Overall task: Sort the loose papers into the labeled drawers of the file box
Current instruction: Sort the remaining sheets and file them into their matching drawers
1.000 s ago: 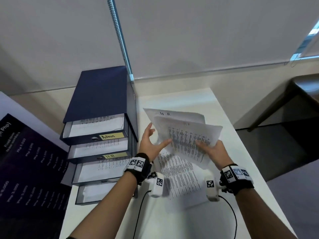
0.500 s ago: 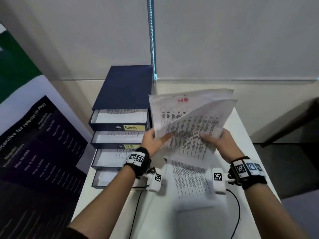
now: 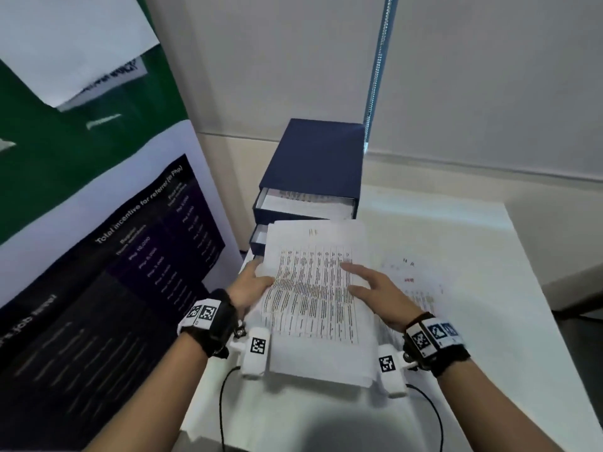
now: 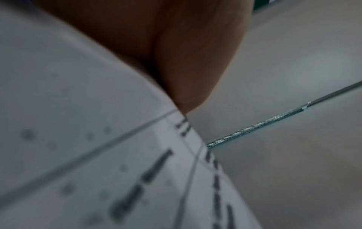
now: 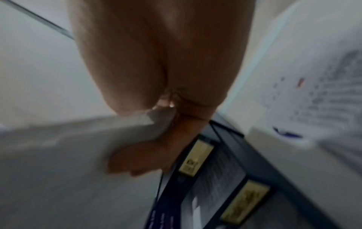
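A stack of printed papers (image 3: 313,298) hangs tilted over the front of the dark blue file box (image 3: 316,158), hiding its lower drawers. My left hand (image 3: 253,282) grips the stack's left edge, and the left wrist view shows the sheets (image 4: 98,155) close under the thumb. My right hand (image 3: 368,285) holds the right side, with fingers lying on the printed face and others curled round the papers (image 5: 58,147). The top drawer (image 3: 306,203) is pulled out with sheets inside. Yellow drawer labels (image 5: 195,156) show in the right wrist view, too blurred to read.
More loose sheets (image 3: 411,282), one marked HR, lie on the white table (image 3: 473,321) right of my hands. A tall printed banner (image 3: 114,256) stands along the left. A blind's bead chain (image 3: 378,60) hangs behind the box. Camera cables trail toward the table's near edge.
The papers were raised and fanned apart in front of me. They now lie together as one stack, lowered over the drawer fronts. My view has swung left toward the banner.
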